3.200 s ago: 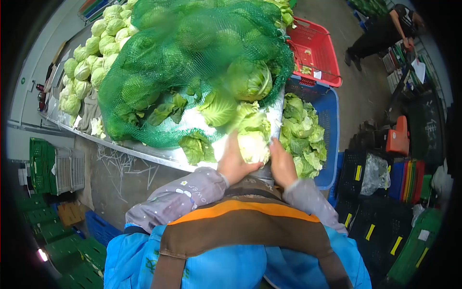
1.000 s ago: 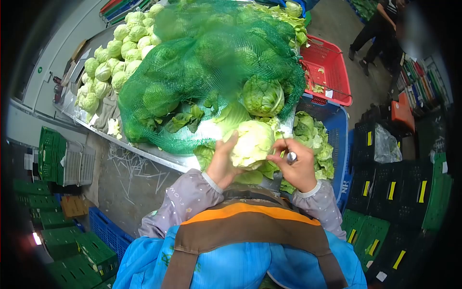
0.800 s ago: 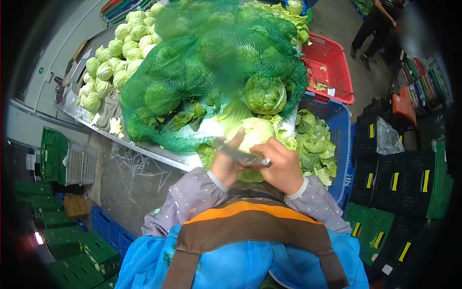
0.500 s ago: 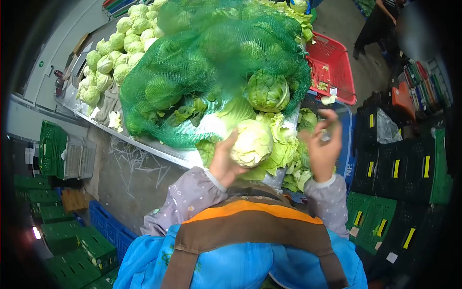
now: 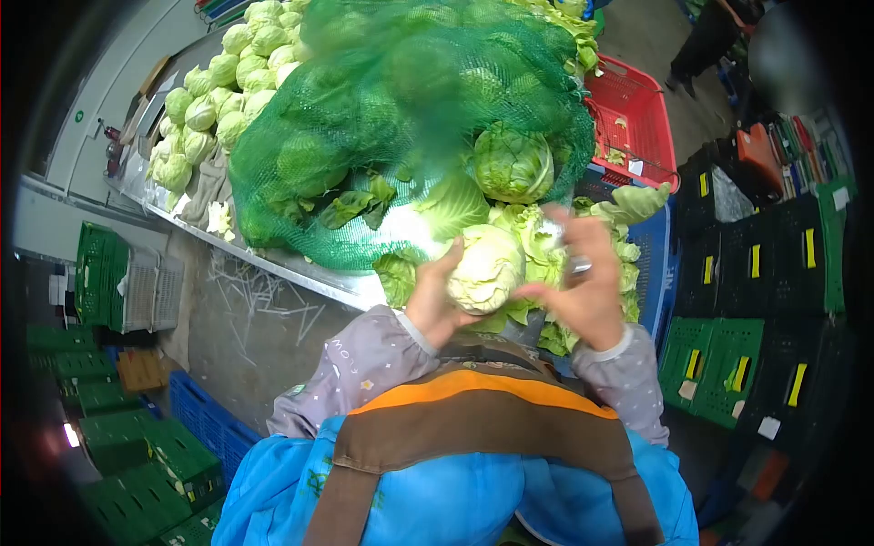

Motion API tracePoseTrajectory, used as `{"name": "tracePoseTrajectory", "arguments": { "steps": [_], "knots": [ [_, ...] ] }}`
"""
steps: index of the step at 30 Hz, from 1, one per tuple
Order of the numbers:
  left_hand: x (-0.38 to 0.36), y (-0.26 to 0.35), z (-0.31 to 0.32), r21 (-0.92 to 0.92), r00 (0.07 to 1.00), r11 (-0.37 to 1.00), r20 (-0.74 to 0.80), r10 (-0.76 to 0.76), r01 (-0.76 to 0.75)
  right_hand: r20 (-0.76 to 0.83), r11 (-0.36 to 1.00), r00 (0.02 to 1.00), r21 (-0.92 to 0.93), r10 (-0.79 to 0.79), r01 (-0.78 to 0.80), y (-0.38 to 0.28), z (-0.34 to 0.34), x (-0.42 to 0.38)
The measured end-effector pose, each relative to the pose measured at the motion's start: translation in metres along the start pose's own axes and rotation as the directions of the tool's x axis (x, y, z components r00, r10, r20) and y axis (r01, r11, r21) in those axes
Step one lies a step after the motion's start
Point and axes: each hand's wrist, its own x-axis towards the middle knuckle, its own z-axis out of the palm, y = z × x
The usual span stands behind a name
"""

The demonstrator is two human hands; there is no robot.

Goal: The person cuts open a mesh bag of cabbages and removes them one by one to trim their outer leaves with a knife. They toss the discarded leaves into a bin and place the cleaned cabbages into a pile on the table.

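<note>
My left hand (image 5: 439,296) is closed around the left side of a pale, trimmed cabbage (image 5: 485,270), held just above the near edge of the metal table. On the other side, my right hand (image 5: 587,282) reaches toward it with thumb and fingers apart, its thumb tip right at the cabbage. The fingers are smeared by motion, and a small metallic glint shows on one of them. Loose outer leaves (image 5: 543,259) lie behind and below the hands. A darker green cabbage (image 5: 514,164) rests at the mouth of a green net sack (image 5: 337,127) full of cabbages.
Trimmed cabbages (image 5: 218,68) are heaped at the back left of the metal table (image 5: 341,287). To the right stand a blue crate (image 5: 660,264) with leaves and a red basket (image 5: 660,123). Stacked crates (image 5: 765,273) line the right side; a person (image 5: 715,36) stands beyond.
My right hand has moved left, toward the cabbage, and its fingers have spread. A large green leaf now shows over the blue crate; a pale scrap near the red basket is gone from there.
</note>
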Motion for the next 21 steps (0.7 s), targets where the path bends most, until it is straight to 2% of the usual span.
{"name": "tracePoseTrajectory", "arguments": {
  "steps": [1,2,3,5,6,7,8,9,10,11,12,13,14,15,16,17,18,19,21],
  "knots": [
    [-0.001,-0.002,0.0,0.069,1.0,0.997,0.009,0.019,-0.02,0.213,0.984,0.964,-0.113,0.162,-0.14,-0.02,0.007,-0.006],
    [-0.002,-0.004,0.0,0.074,1.0,0.997,0.014,0.016,-0.017,0.308,0.979,0.933,-0.133,0.187,-0.153,-0.019,0.018,-0.013],
    [-0.003,-0.006,-0.002,0.082,1.0,0.996,0.015,0.017,-0.018,0.303,0.979,0.934,-0.136,0.19,-0.155,-0.007,0.025,-0.024],
    [-0.006,-0.009,-0.006,0.094,1.0,0.995,0.014,0.027,-0.028,0.148,0.998,0.989,0.052,0.032,-0.04,0.018,0.033,-0.033],
    [-0.01,-0.011,-0.008,0.085,1.0,0.996,0.028,0.015,-0.017,0.044,0.976,0.985,0.133,0.166,-0.171,0.017,0.024,-0.031],
    [-0.014,-0.011,-0.009,0.087,1.0,0.996,0.028,0.012,-0.014,0.042,0.976,0.985,0.132,0.169,-0.173,0.015,0.014,-0.028],
    [-0.018,-0.01,-0.01,0.007,0.996,0.997,0.038,-0.079,0.078,-0.024,0.842,0.888,0.33,0.458,-0.426,0.016,0.002,-0.026],
    [-0.02,-0.01,-0.01,-0.07,0.985,0.983,0.057,-0.166,0.17,-0.025,0.611,0.706,0.524,0.708,-0.594,0.016,-0.004,-0.025],
    [-0.023,-0.013,-0.011,-0.05,0.982,0.981,0.049,-0.184,0.187,-0.033,0.616,0.708,0.523,0.706,-0.589,0.019,0.002,-0.037],
    [-0.023,-0.016,-0.012,-0.048,0.982,0.981,0.052,-0.184,0.187,0.109,0.61,0.731,0.477,0.674,-0.633,0.028,0.012,-0.059],
    [-0.024,-0.02,-0.015,0.051,0.969,0.971,0.071,-0.237,0.234,0.248,0.609,0.731,0.421,0.636,-0.672,0.029,0.017,-0.077],
    [-0.025,-0.025,-0.019,0.148,0.952,0.948,0.085,-0.295,0.28,0.527,0.374,0.595,0.471,0.607,-0.799,0.008,0.014,-0.079],
    [-0.036,-0.02,-0.021,0.242,0.912,0.916,0.181,-0.367,0.321,0.51,0.235,0.571,0.577,0.643,-0.782,0.011,0.015,-0.091],
    [-0.041,-0.023,-0.027,0.242,0.909,0.914,0.184,-0.374,0.327,0.499,0.093,0.542,0.672,0.676,-0.734,0.019,0.019,-0.105],
    [-0.046,-0.027,-0.032,0.657,0.985,0.747,0.172,-0.012,-0.106,0.493,0.089,0.539,0.676,0.682,-0.731,0.022,0.02,-0.113],
    [-0.05,-0.03,-0.035,0.878,0.893,0.246,0.333,0.304,-0.411,0.529,-0.057,0.465,0.701,0.71,-0.71,0.022,0.022,-0.122],
    [-0.05,-0.035,-0.035,0.882,0.897,0.24,0.333,0.29,-0.405,0.571,-0.202,0.391,0.715,0.722,-0.67,0.023,0.024,-0.135],
    [-0.046,-0.036,-0.032,0.848,0.861,0.205,0.431,0.269,-0.489,0.569,-0.204,0.392,0.718,0.723,-0.666,0.03,0.03,-0.146],
    [-0.033,-0.034,-0.022,0.75,0.76,0.147,0.611,0.222,-0.646,0.657,-0.291,0.406,0.691,0.635,-0.662,0.049,0.041,-0.167]
  ]
}}
